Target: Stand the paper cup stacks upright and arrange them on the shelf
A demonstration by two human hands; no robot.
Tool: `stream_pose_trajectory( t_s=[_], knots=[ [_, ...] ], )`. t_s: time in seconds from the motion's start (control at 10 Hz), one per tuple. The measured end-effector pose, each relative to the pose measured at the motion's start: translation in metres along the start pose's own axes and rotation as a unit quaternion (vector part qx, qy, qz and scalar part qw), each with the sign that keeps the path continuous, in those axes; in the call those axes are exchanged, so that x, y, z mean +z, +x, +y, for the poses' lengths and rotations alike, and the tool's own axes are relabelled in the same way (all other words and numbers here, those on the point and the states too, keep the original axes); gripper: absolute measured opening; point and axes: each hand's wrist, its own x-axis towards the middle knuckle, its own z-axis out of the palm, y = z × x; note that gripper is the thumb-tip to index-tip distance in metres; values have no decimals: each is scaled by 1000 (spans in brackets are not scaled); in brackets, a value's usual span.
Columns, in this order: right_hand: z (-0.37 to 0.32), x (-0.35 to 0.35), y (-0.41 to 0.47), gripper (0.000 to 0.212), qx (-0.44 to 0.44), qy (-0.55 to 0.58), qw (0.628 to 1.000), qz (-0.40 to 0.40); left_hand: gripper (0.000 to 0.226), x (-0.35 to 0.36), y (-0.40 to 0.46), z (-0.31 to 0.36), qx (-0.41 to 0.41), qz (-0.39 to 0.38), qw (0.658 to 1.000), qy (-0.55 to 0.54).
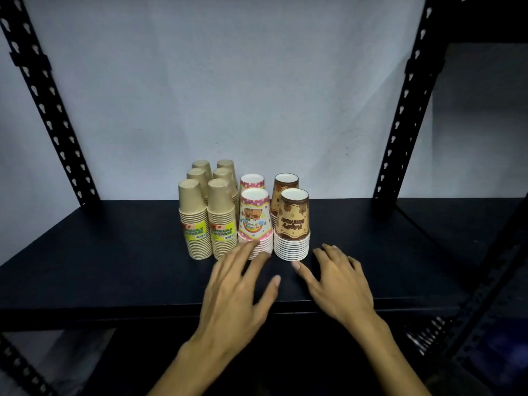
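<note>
all the cup stacks [245,212] are standing upright, grouped on the shelf [114,252], while the left hand [237,292] and right hand [340,284] are hovering spread, gripping nothing, so the task is looking nearly finished.

I am looking at a plain pale grey-blue wall [228,81], lit unevenly and dimmer toward its edges. Black perforated metal uprights [43,110] of the rack frame it on both sides. Through the right upright I see a dark, shadowed opening [480,124]. At lower left a patch of grey floor [57,361] shows.
</note>
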Motion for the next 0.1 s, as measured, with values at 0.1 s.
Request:
stream_pose_trajectory(
  t_s=[0.1],
  knots=[
    [-4,3,-25,90,-11,-43,999,-11,56,18,-30,-2,-54,-73,994,54]
  ],
)
